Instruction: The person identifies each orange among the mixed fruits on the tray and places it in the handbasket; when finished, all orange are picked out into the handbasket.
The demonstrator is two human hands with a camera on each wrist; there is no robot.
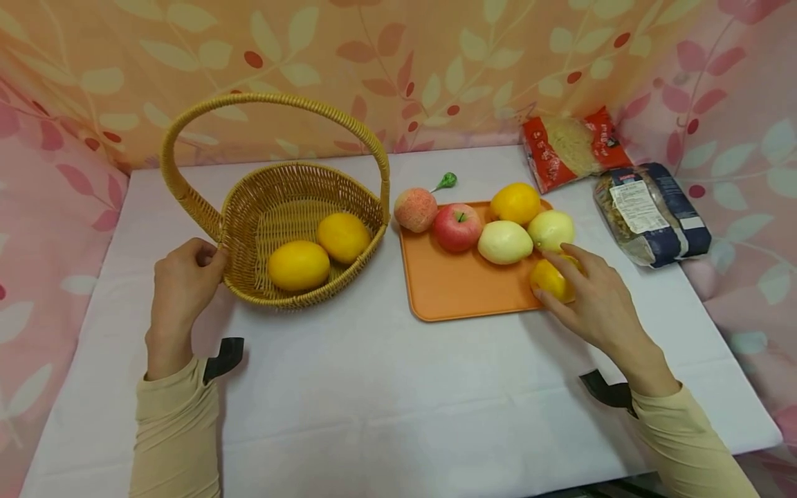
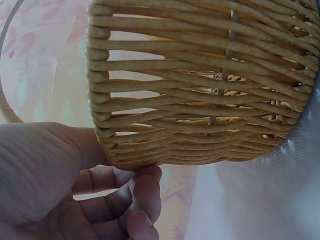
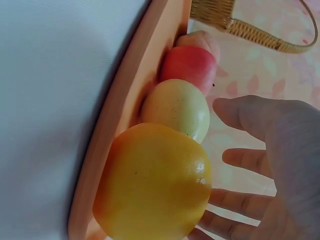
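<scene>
My left hand [image 1: 187, 283] pinches the rim of the wicker basket [image 1: 305, 301] at its left side; in the left wrist view, the thumb and fingertips [image 2: 147, 192] meet the woven edge. Inside the basket lie two oval yellow fruits, one on the left [image 1: 299, 265] and one on the right [image 1: 344, 237]. Over the right end of an orange tray [image 1: 461, 290], my right hand [image 1: 591, 297] spreads its fingers around a round yellow-orange fruit [image 3: 152, 185]. In the right wrist view the thumb stands away from that fruit, and the other fingers extend beside it.
Also on the tray are a red apple [image 1: 457, 228], two pale yellow fruits [image 1: 505, 242] and another yellow fruit [image 1: 515, 203]. A peach [image 1: 416, 210] sits at its left corner, near a green-wrapped lollipop [image 1: 446, 181]. Behind lie a red packet [image 1: 569, 149] and a dark-blue bag [image 1: 650, 214].
</scene>
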